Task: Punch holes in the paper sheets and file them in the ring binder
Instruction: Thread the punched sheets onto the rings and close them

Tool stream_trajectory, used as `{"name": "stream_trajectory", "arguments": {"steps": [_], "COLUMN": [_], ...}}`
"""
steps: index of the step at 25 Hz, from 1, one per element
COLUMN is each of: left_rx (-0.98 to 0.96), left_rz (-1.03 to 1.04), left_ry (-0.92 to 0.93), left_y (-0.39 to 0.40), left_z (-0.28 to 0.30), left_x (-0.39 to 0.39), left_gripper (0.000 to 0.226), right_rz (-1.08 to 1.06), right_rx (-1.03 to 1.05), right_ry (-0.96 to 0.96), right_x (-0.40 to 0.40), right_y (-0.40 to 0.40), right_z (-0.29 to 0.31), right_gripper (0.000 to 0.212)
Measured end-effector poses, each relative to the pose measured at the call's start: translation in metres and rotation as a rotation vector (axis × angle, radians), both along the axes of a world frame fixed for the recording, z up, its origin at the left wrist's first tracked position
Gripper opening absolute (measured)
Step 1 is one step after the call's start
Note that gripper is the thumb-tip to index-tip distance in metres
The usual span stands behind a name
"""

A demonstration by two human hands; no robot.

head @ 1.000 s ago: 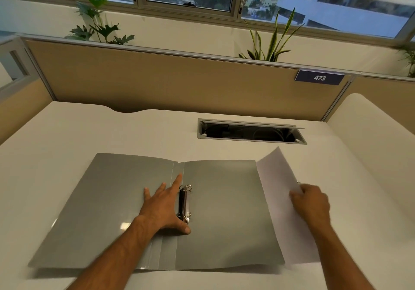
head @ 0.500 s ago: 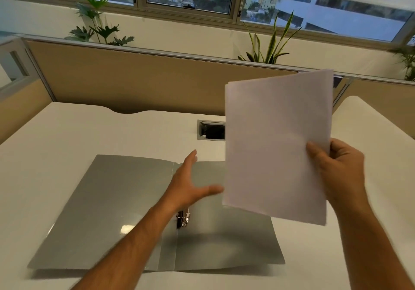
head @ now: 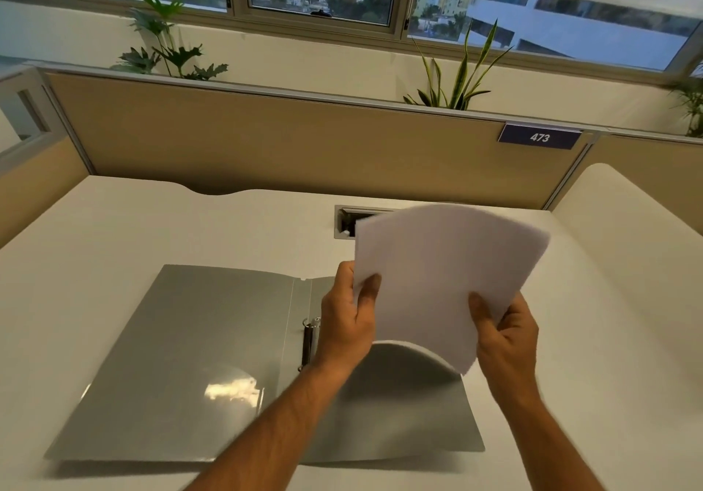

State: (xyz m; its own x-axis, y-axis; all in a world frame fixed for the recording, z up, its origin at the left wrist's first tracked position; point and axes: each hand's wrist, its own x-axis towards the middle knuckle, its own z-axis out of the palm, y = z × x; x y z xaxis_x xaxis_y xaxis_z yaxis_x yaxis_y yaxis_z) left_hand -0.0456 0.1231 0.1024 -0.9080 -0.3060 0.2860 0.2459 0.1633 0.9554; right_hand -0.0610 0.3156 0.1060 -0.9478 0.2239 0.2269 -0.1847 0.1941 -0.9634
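Hands, left (head: 348, 319) and right (head: 504, 332), grip curved paper sheets (head: 445, 273) above binder (head: 182, 357).

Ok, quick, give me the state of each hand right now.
Left hand: closed on the left edge of the paper sheets, held above the open ring binder.
Right hand: closed on the sheets' lower right corner.

White desk (head: 159, 232) carries one thing: grey ring binder (head: 182, 369), lying open and flat. Cable slot (head: 344, 221) is recessed in the desktop just behind the binder's far edge.
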Motion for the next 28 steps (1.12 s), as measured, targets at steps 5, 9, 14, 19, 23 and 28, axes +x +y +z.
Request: {"name": "stream_trajectory", "arguments": {"steps": [5,9,14,19,23,28], "left_rx": [-0.022,-0.055,-0.017,0.010,0.123,0.264], "left_rz": [-0.083,-0.109,-0.114,-0.081,-0.115,-0.108], "left_ry": [-0.029,-0.098,-0.191,-0.290,-0.447,-0.590], "left_y": [0.009,0.009,0.010,0.005,-0.005,-0.017], "left_z": [-0.022,-0.037,-0.043,-0.044,-0.036,-0.046], "left_x": [0.003,-0.004,-0.009,-0.014,-0.012,-0.002], "left_gripper": [0.023,0.026,0.029,0.016,0.018,0.029], "right_rz": [-0.018,-0.008,-0.024,0.005,0.151,0.303], "right_rx": [-0.057,-0.078,-0.117,-0.091,-0.007,-0.091], "right_ry": [-0.059,-0.086,-0.109,-0.137,-0.252,-0.472], "right_x": [0.006,0.003,-0.004,-0.008,-0.021,-0.022], "right_y": [0.002,0.005,0.005,0.012,0.030,0.023], "right_z": [-0.029,-0.037,-0.044,-0.037,-0.021,-0.012], "right_gripper": [0.053,0.044,0.043,0.037,0.024,0.018]}}
